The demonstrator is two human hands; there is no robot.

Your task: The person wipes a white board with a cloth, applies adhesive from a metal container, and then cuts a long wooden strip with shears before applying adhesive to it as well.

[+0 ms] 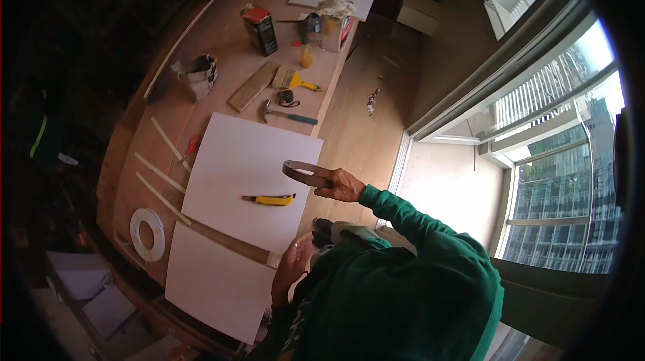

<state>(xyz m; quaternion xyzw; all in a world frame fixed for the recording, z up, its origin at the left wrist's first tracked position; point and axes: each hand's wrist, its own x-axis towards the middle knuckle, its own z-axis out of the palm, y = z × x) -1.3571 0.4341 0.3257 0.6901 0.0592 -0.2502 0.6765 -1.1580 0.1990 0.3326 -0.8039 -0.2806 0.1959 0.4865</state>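
Looped strip (pixel 310 180): likely light, springy; pinch near ends.
Right hand (pixel 341 185): closed around it.
Left hand (pixel 295 257): fingers loose, hold unclear.

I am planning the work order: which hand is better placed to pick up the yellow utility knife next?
Probably the left hand: it looks empty, near the white board bearing the yellow utility knife. The right hand holds a looped brown strip.
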